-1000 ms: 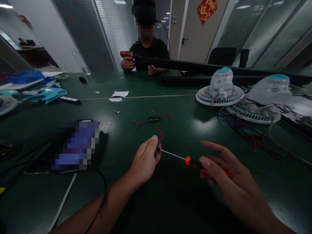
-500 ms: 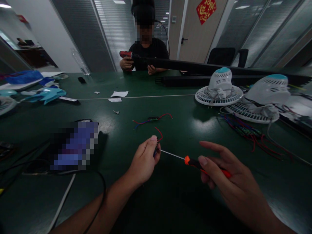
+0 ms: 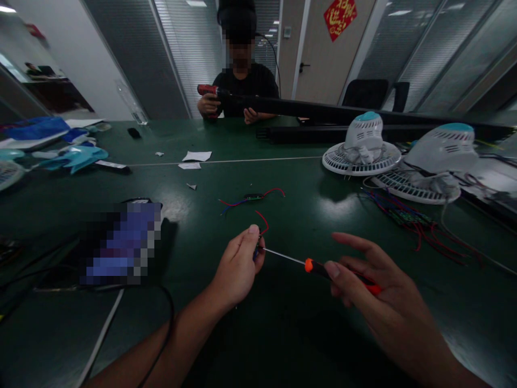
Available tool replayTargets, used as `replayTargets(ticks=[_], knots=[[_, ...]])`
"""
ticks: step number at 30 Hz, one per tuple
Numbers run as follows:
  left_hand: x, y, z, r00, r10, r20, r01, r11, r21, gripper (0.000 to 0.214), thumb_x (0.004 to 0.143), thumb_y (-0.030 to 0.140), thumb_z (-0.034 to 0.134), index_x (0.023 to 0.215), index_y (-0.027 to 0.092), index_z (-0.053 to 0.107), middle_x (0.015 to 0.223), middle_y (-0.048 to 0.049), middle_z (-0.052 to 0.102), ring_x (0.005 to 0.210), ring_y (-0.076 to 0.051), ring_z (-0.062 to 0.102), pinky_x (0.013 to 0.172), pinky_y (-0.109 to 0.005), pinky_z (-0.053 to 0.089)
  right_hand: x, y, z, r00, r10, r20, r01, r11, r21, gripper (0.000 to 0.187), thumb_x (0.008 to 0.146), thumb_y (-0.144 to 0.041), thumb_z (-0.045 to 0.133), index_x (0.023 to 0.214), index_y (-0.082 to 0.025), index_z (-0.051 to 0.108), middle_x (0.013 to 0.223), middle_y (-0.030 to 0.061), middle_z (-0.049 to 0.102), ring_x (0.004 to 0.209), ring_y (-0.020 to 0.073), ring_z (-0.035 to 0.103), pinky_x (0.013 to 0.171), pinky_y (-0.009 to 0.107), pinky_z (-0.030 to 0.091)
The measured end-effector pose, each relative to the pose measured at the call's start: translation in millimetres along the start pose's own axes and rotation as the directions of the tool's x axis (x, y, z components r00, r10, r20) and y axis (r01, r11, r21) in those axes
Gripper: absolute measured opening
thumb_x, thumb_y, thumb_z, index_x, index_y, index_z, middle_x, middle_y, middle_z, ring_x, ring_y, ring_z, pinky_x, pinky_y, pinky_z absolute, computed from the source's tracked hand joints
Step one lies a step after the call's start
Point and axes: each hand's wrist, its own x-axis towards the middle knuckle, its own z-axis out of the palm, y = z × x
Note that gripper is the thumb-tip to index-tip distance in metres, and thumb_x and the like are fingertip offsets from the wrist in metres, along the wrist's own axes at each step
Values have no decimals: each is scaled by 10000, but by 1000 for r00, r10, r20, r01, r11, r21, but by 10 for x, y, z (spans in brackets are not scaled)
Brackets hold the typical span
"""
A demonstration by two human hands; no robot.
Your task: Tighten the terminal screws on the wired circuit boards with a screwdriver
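Note:
My left hand (image 3: 238, 267) is closed in a pinch on a small part with a red wire (image 3: 263, 220) curling up from it. My right hand (image 3: 375, 293) grips an orange-and-black screwdriver (image 3: 319, 268) by the handle, index finger stretched out. The thin metal shaft points left, and its tip meets the small part at my left fingertips. Both hands hover over the dark green table (image 3: 283, 323).
Another small board with red and blue wires (image 3: 252, 197) lies beyond my hands. Two white fans (image 3: 363, 145) and a wire bundle (image 3: 407, 218) sit at right. A pixelated device (image 3: 119, 242) and cables lie at left. A person (image 3: 242, 81) across the table holds a red drill.
My right hand has shifted its fingers slightly on the screwdriver handle. The left hand and the part stay in place.

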Motion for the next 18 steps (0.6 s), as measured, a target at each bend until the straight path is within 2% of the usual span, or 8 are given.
replayTargets(ticks=[10,18], knots=[[13,-28,4,1000,-4,-5,4,1000,-20,393,938,473,359,715,178,492,452,88,367,347,-39,286,375,-174,238,-14,22,7,984,170,59,-173,983,56,589,912,-623,381,1324,-208,456,484,-50,600,400,145,538,374,255,412],[17,-20,7,1000,9,0,-9,1000,-23,387,928,479,374,712,180,492,455,90,365,343,-38,279,377,-176,238,-16,51,4,1000,14,13,-14,999,-40,495,911,-496,472,1288,-176,459,497,-55,581,411,146,523,400,275,423]])
